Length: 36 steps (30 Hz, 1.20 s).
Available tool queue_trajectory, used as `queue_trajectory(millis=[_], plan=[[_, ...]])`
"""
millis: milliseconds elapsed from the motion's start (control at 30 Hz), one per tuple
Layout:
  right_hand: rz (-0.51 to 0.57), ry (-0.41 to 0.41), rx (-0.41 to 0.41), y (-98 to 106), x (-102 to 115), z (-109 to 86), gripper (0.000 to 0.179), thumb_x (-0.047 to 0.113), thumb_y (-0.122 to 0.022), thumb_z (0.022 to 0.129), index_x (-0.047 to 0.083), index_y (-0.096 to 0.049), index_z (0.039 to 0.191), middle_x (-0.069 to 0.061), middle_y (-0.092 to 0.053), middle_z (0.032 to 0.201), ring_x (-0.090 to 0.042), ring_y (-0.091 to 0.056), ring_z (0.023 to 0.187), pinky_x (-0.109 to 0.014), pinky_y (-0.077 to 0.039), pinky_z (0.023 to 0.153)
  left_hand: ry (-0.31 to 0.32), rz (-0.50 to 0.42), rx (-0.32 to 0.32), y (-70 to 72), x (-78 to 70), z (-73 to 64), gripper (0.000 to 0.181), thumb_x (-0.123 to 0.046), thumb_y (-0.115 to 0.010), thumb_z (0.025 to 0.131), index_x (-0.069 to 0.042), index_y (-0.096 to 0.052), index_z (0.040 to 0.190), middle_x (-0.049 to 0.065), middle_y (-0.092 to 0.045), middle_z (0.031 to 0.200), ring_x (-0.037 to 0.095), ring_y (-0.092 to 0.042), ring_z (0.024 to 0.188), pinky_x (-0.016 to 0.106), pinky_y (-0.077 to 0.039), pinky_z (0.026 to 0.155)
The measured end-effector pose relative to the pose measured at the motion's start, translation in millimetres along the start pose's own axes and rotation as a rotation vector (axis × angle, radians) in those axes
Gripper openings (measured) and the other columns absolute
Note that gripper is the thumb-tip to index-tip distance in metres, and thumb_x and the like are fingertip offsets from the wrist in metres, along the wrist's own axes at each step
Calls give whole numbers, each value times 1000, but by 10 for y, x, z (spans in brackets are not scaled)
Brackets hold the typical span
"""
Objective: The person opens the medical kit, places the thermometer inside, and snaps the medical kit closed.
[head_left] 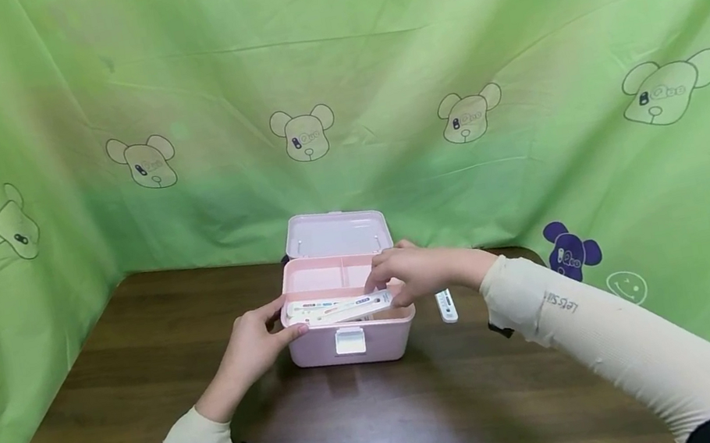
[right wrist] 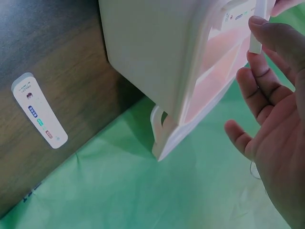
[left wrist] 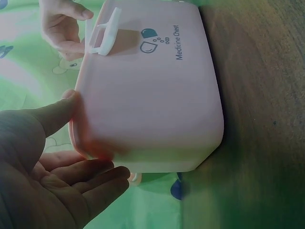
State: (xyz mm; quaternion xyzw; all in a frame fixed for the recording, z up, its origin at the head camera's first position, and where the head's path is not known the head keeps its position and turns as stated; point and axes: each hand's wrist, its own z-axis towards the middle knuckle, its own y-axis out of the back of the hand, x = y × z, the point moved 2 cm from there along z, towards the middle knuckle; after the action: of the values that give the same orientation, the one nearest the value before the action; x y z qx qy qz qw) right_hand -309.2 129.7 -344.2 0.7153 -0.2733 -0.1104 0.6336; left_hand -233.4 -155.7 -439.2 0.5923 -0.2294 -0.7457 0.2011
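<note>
Packet [head_left: 352, 308]: do you have it on your feed?

I do. It lies slanted over the open box [head_left: 384, 343], near the front rim, its right end pinched between thumb and fingertips of the right hand [head_left: 419, 270].

And the left hand [head_left: 252, 344]?

Spread at the box's left front corner. I see the thumb touching the front rim and the fingers nearly straight against the side.

Edges and room?

The lid [head_left: 337, 234] leans back behind the box, close to the cloth [head_left: 322, 195]. The catch [head_left: 350, 340] juts out in front. On the right I see a loose packet [head_left: 447, 306] on the table [head_left: 371, 432], a strip of wood between it and the box. A wider stretch of wood runs left, and more in front.

Inside?

Another packet [head_left: 302, 307], then a divided tray [head_left: 313, 275] at the back. Their depth I can't tell.
</note>
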Motion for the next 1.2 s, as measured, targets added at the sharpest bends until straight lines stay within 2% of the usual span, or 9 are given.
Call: queue_trajectory(millis=[133,367,600,800,1000,1200], plan=[[-20,14,-9,-5,24,33,42,15,-80,82,18,-72,124,10,-62,101,-14,-57,103,-39,-34,93,-9,16,-1,14,-28,4,68,-30,-87,84,-4,-61,142,15,-72,125,29,-69,114,47,-59,89],[16,15,24,-92,35,114,41,18,-78,84,17,-71,124,8,-62,101,-18,-57,103,-40,-34,93,-4,32,7,3,-47,10,68,-31,-86,85,-6,-61,142,14,-72,125,26,-69,114,43,-59,88],[1,21,18,-161,45,175,42,14,-76,82,18,-70,124,4,-62,101,-14,-52,100,-41,-34,93,2,55,9,20,-69,5,68,-31,-87,84,-6,-62,142,14,-73,122,23,-69,109,39,-59,84],[6,42,10,-207,94,236,40,10,-71,84,19,-70,123,4,-64,98,-15,-55,98,-43,-34,96,7,58,9,33,-71,4,69,-31,-87,83,-5,-61,142,13,-74,122,23,-70,109,39,-59,83],[-32,88,14,-284,114,270,36,8,-69,87,14,-69,122,0,-64,96,-10,-52,94,-38,-34,93,1,57,14,25,-57,15,67,-30,-87,84,-6,-62,141,12,-74,121,22,-70,108,37,-59,82],[-35,78,26,-285,127,290,36,8,-71,88,14,-69,123,-2,-65,97,-9,-51,93,-37,-33,92,-7,55,13,34,-57,19,67,-30,-87,84,-4,-62,141,13,-74,121,23,-70,108,37,-59,82]])
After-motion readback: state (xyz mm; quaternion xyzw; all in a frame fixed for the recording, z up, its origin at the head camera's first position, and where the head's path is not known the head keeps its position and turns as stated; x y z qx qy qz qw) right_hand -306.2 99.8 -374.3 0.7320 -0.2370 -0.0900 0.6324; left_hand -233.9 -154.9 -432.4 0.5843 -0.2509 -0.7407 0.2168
